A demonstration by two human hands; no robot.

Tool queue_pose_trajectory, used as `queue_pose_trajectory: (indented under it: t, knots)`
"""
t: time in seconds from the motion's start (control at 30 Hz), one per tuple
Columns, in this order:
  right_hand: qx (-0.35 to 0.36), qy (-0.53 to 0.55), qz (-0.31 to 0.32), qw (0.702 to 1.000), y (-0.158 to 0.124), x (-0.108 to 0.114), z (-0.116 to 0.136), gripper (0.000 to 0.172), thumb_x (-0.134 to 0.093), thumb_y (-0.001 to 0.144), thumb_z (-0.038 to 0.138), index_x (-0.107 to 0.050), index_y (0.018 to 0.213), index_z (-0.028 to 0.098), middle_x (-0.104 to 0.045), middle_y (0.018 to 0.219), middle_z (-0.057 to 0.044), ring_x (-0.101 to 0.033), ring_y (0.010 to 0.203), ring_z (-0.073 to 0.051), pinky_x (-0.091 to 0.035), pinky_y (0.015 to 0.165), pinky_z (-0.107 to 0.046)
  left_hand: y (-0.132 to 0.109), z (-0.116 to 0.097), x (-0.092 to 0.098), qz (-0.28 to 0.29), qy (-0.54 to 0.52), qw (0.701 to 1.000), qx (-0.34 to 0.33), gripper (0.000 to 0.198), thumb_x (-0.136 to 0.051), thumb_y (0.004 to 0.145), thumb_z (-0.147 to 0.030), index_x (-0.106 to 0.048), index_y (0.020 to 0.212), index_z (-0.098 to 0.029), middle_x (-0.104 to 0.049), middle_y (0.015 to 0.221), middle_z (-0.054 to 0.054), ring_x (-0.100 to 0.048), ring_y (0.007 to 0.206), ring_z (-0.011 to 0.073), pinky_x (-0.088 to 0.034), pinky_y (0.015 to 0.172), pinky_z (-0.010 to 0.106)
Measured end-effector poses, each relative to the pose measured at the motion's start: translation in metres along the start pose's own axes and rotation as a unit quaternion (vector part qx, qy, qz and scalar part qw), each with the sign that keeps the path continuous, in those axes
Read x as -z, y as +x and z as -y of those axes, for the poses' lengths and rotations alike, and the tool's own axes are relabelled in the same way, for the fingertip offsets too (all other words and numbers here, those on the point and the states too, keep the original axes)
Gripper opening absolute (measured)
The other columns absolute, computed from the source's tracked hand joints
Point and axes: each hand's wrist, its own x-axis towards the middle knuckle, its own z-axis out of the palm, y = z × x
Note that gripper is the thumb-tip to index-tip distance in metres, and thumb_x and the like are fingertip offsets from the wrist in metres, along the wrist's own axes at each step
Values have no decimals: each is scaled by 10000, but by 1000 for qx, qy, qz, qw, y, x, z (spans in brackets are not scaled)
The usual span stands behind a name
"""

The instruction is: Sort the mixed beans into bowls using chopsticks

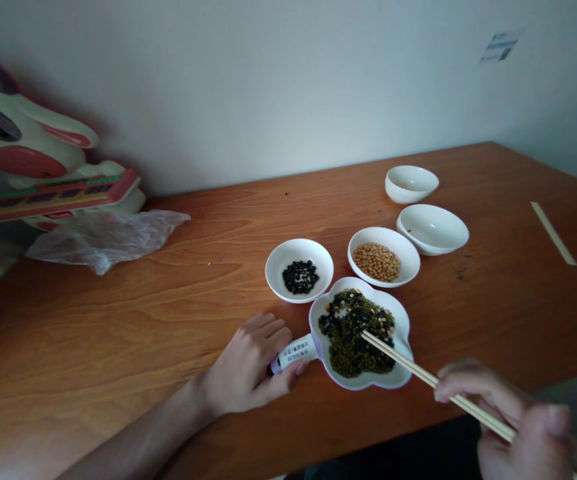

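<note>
- L hand: narrow grip, fingers curled round white printed handle of flower-shaped dish
- R hand: narrow grip on wooden chopsticks, tips down in mixed beans; can't tell if a bean is pinched
- dish: white w/ lilac edge, on wooden table, beans mostly green w/ black + some yellow
- just behind dish: white bowl w/ black beans, beside white bowl w/ yellow soybeans
- back R: 2 more white bowls
- far L: crumpled plastic bag by big cartoon-faced toy
- R side: pale strip on table
</note>
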Motion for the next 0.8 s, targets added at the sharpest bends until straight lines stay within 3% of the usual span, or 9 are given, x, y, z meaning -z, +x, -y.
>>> queue_pose_trajectory:
  t: [0.2, 0.43, 0.8]
  knots:
    - [-3, 24, -1, 1000, 6, -2, 8, 866, -219, 1018, 817, -792, 671, 268, -726, 676, -89, -697, 673, -262, -517, 542, -340, -1, 0, 0, 4, -7, 1000, 5, 288, -544, 1060, -403, -511, 837, -223, -600, 816, 46, -529, 757, 221, -377, 704, 374]
    - [-85, 23, -4, 996, 10, -14, 3, 997, -74, 918, 933, -724, 642, 230, -702, 680, -99, -674, 709, -277, -523, 609, -364, 1, 1, 0, 2, -3, 1000, 5, 298, -530, 1064, -404, -514, 828, -222, -604, 811, 47, -527, 746, 218, -376, 694, 375]
    - [-109, 84, -23, 990, 10, -31, -3, 967, -79, 967, 885, -711, 652, 224, -657, 636, -85, -633, 682, -265, -486, 633, -371, -1, 0, 1, 3, -7, 1000, 3, 278, -544, 1058, -393, -514, 840, -224, -601, 819, 48, -529, 761, 221, -381, 694, 372]
